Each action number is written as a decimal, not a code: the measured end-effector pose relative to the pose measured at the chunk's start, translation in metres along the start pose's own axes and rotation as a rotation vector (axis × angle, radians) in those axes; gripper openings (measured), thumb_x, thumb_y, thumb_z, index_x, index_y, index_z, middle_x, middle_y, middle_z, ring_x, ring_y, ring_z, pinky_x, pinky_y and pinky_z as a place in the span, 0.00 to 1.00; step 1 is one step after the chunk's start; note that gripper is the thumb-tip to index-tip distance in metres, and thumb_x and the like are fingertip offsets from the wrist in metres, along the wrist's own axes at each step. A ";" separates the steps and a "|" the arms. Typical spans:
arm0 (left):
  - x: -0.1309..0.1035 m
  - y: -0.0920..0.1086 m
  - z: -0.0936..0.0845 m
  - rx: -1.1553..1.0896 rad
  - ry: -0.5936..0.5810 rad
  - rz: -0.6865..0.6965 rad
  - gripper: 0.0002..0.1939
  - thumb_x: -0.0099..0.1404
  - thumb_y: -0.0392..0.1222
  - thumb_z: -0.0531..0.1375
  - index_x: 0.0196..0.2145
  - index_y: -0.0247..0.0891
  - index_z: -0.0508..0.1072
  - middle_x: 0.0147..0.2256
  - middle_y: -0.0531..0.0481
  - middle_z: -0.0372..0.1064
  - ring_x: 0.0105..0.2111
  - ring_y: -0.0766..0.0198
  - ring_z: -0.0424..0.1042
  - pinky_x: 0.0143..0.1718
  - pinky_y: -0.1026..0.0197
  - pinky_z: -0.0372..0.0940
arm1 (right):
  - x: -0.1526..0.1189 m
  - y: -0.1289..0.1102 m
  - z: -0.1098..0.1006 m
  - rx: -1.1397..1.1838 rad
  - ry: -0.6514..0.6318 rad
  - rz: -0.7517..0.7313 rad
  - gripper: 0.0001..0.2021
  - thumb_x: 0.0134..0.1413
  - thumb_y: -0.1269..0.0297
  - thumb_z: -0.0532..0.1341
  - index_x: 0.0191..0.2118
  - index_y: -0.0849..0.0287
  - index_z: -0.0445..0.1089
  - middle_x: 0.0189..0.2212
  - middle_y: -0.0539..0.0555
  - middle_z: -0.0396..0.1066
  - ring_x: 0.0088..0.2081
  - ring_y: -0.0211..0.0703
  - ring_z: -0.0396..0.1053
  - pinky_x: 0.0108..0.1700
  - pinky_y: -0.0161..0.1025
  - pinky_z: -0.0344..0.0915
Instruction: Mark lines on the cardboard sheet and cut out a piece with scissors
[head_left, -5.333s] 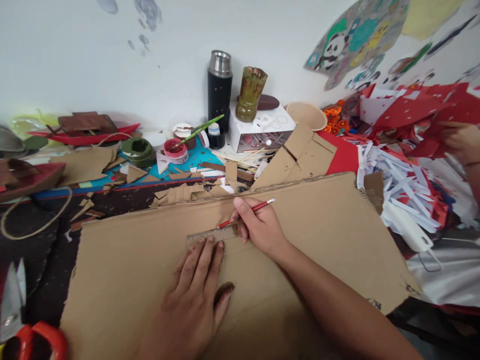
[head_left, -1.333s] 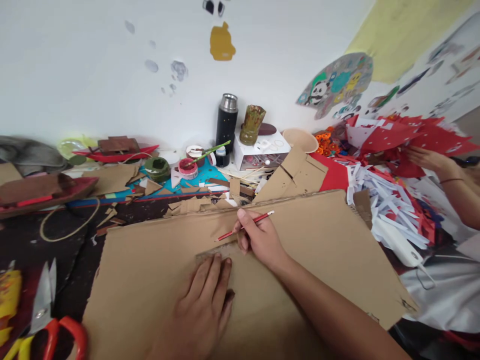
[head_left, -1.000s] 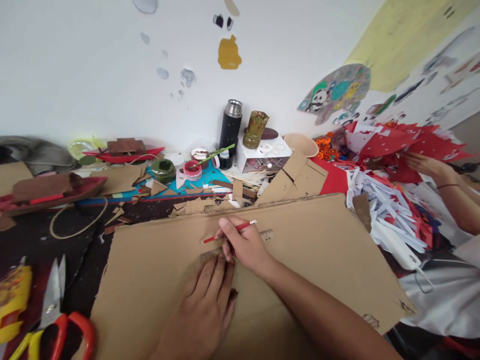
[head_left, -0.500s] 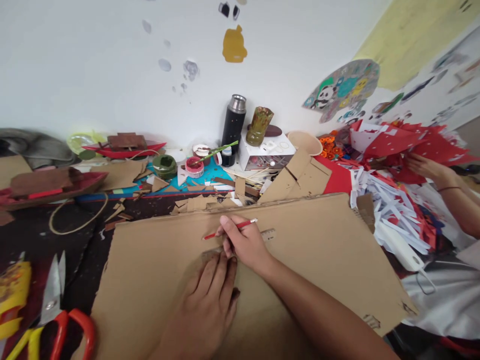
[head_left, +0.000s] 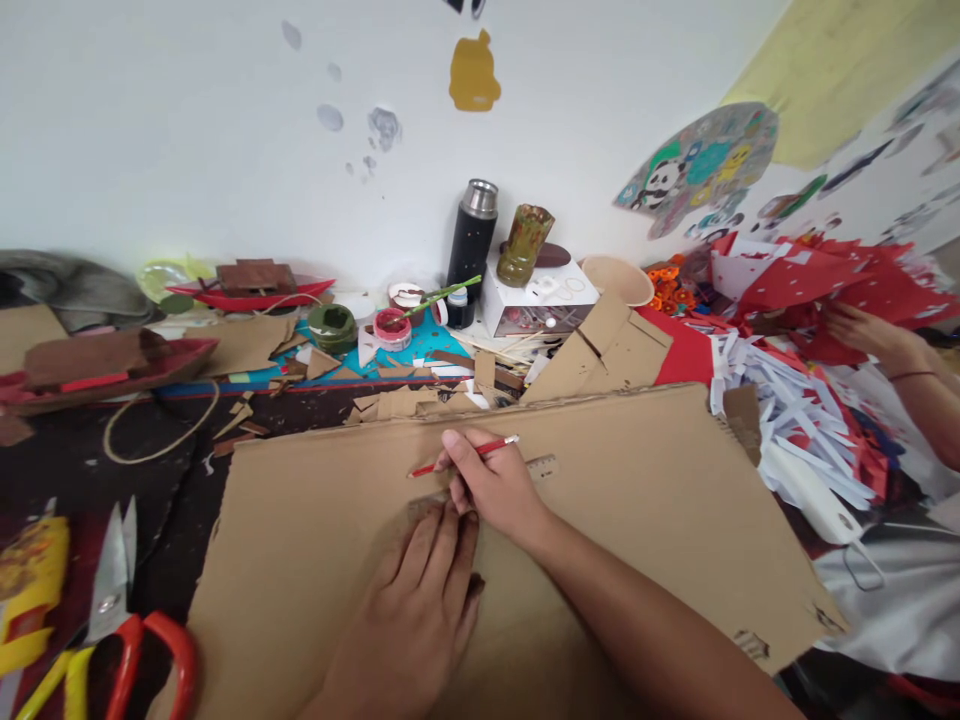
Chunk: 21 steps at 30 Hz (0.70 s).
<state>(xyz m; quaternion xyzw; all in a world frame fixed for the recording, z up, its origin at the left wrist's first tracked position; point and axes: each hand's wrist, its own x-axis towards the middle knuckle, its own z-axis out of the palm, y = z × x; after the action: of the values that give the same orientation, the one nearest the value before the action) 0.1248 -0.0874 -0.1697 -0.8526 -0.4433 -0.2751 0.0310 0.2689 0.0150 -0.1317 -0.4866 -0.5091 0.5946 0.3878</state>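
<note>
Pencil and right hand are farther toward 9 o'clock along the ruler than a second ago, and the ruler's far end now shows past the knuckles. The red pencil is pinched between thumb and fingers, its point toward 9 o'clock; whether it touches the surface is too fine to tell. The clear ruler lies flat near the middle of a large cardboard sheet, aimed roughly from 8 to 2 o'clock and partly covered by both hands. From 6 o'clock, the left hand lies spread low, fingers close together, fingertips on the ruler's nearer end.

For a true mark, firm, even left-hand pressure seems best, with fingertips back from the drawing edge and the pencil at one constant slant. The hands crowd together here, so a slip could nudge the ruler.

Bare cardboard opens at 9 and 3 o'clock. At 12 the sheet's edge is near, with cardboard scraps just beyond. Scissors lie at 8; paper strips border the right edge near 3; another person's hand is well apart at 2.
</note>
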 end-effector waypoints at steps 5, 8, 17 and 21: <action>0.002 0.000 -0.002 0.005 0.003 -0.004 0.25 0.81 0.48 0.52 0.63 0.30 0.76 0.59 0.35 0.81 0.60 0.43 0.73 0.66 0.45 0.56 | 0.000 0.000 0.001 0.008 0.006 0.027 0.28 0.68 0.33 0.61 0.34 0.56 0.72 0.14 0.43 0.65 0.15 0.34 0.61 0.18 0.31 0.55; 0.003 0.001 -0.002 0.012 0.007 -0.003 0.25 0.81 0.48 0.51 0.63 0.29 0.77 0.58 0.34 0.81 0.60 0.43 0.73 0.65 0.44 0.57 | 0.000 0.001 0.000 -0.009 0.010 0.010 0.28 0.69 0.34 0.60 0.34 0.57 0.73 0.15 0.43 0.65 0.15 0.34 0.61 0.19 0.31 0.55; 0.006 0.001 -0.004 0.011 0.019 0.003 0.25 0.82 0.47 0.50 0.62 0.29 0.77 0.57 0.34 0.81 0.59 0.43 0.74 0.65 0.44 0.57 | 0.000 -0.003 0.000 -0.006 0.002 0.041 0.29 0.67 0.32 0.61 0.34 0.56 0.72 0.15 0.43 0.65 0.15 0.34 0.61 0.19 0.32 0.56; 0.004 0.001 -0.004 0.027 0.007 0.011 0.25 0.81 0.47 0.51 0.63 0.29 0.76 0.57 0.35 0.81 0.59 0.43 0.74 0.66 0.44 0.57 | -0.001 -0.004 0.000 -0.006 0.007 0.046 0.28 0.67 0.32 0.61 0.33 0.56 0.72 0.15 0.44 0.65 0.15 0.34 0.61 0.19 0.32 0.56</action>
<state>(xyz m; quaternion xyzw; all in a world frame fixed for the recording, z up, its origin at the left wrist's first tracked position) 0.1259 -0.0861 -0.1643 -0.8536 -0.4420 -0.2718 0.0453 0.2689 0.0150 -0.1281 -0.5015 -0.4984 0.5999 0.3744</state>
